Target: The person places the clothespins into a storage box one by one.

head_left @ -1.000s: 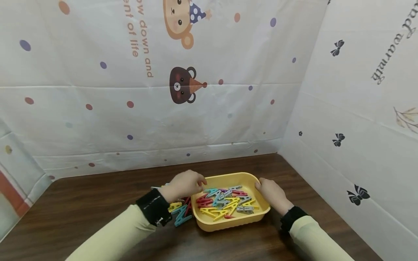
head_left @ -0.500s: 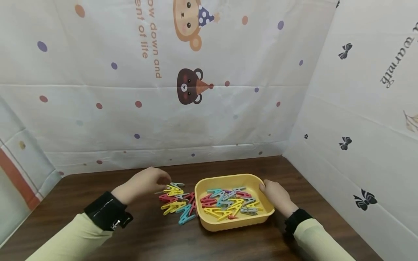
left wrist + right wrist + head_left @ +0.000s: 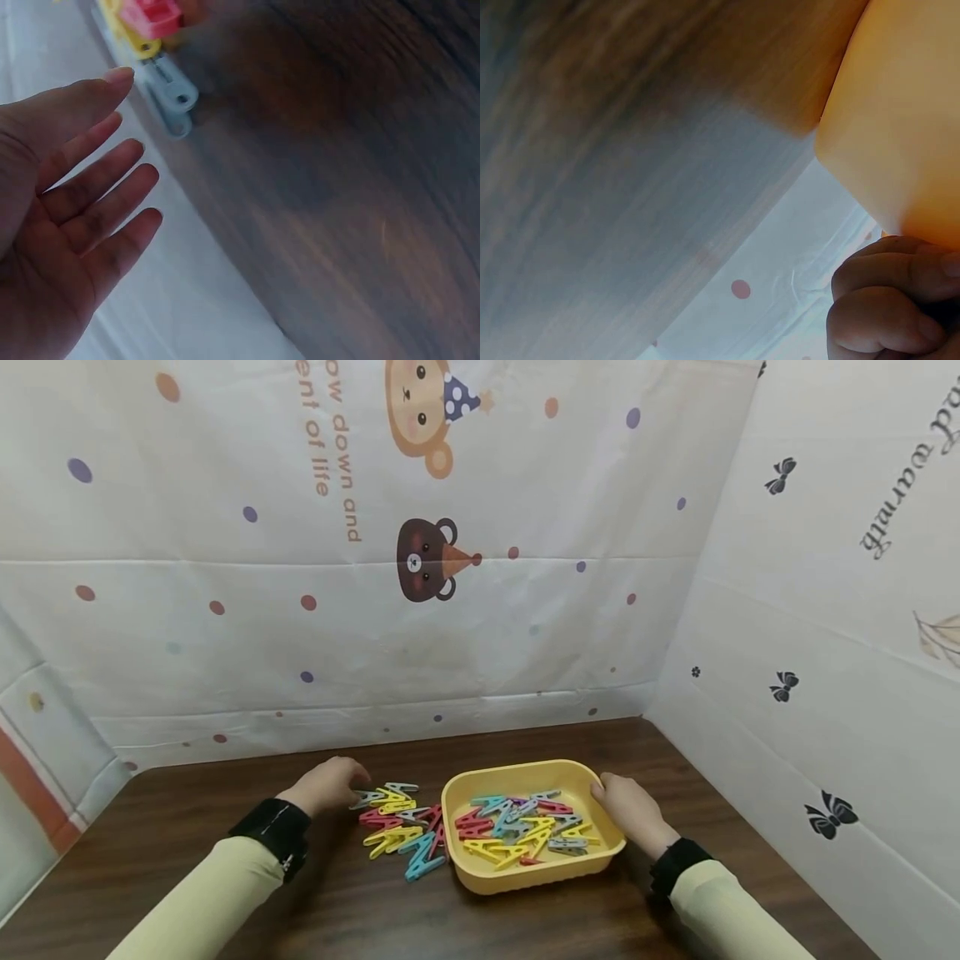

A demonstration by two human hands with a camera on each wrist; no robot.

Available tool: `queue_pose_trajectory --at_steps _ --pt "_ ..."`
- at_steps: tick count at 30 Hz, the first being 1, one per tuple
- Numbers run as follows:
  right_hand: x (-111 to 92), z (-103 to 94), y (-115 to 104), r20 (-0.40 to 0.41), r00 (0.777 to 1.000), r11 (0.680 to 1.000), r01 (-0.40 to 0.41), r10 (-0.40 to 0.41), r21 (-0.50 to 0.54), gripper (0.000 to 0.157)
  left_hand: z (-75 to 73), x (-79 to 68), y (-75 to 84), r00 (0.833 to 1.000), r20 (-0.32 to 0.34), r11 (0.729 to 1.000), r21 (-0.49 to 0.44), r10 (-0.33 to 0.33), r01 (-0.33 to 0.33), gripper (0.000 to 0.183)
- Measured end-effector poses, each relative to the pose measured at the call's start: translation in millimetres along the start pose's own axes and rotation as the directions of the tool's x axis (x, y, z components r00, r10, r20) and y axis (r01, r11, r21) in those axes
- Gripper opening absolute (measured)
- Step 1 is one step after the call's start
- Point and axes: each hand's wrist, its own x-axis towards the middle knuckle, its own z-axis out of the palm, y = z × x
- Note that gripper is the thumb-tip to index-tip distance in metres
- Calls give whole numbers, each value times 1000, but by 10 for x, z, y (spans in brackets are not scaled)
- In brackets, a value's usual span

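A pile of colourful plastic clothespins lies on the wooden table. My left hand is at the pile's left end, close to a grey-blue clothespin. In the left wrist view its fingers are spread and slightly bent, with nothing between them. To the right of the pile stands a yellow plastic basket, with more clothespins in several colours inside. My right hand grips the basket's right rim; in the right wrist view its curled fingers are against the yellow wall.
The dark wooden table ends at a white printed sheet behind it. Another printed sheet runs along the right side. The basket's left wall stands right beside the clothespin pile.
My left hand has moved left from the basket's left edge to the far end of the loose clothespin pile, then come lower. My right hand has stayed on the basket rim.
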Motion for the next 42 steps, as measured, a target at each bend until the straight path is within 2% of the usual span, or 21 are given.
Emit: queue_pose_trajectory --at_steps 4,7,12,15,18,19,21,23,25,27,29,31,34,38,42 --pt "8 -12 -34 0 1000 1000 8 -8 -8 30 73 51 -16 999 33 999 43 -27 26 17" --pt "21 -32 -49 -1 1000 1000 10 -10 -12 30 89 45 -17 999 33 996 79 -31 29 14" --pt "34 -66 -51 3 1000 1000 10 -10 -16 31 24 12 -14 999 -9 990 129 -48 49 9" --pt "33 -69 -38 4 1000 1000 4 -4 -13 31 -78 12 46 997 -68 986 160 -45 55 7" --pt "21 -54 -28 10 1000 1000 -3 3 -4 30 -225 47 206 990 -141 990 140 32 -12 4" --pt "17 -43 -22 11 1000 1000 -3 3 -3 30 -275 61 293 985 -159 992 117 68 -50 4" --pt "11 -21 -11 16 1000 1000 -3 3 1 30 -363 82 520 976 -156 988 49 153 -147 5" --pt "3 -6 -1 14 1000 1000 -2 2 1 29 -410 89 798 964 -104 969 -9 246 -248 8" --pt "3 2 10 7 1000 1000 -6 6 0 29 -407 78 1099 946 -25 946 -20 322 -323 11" --pt "7 1 17 1 1000 1000 -9 9 -1 29 -365 59 1372 927 63 929 2 370 -370 14" --pt "14 -4 16 1 1000 1000 -10 10 3 30 -286 38 1591 914 135 917 62 383 -394 14" --pt "28 -2 15 5 1000 1000 -12 11 10 30 -194 15 1756 913 197 915 121 358 -385 11" --pt "33 5 11 8 1000 1000 -14 14 13 30 -60 -8 1907 911 262 905 203 318 -374 8" --pt "17 8 12 -1 1000 1000 -12 12 2 29 70 -5 2025 911 318 883 301 264 -361 23" --pt "9 7 13 -4 1000 1000 -8 8 7 29 166 12 2091 914 358 884 342 191 -319 21"
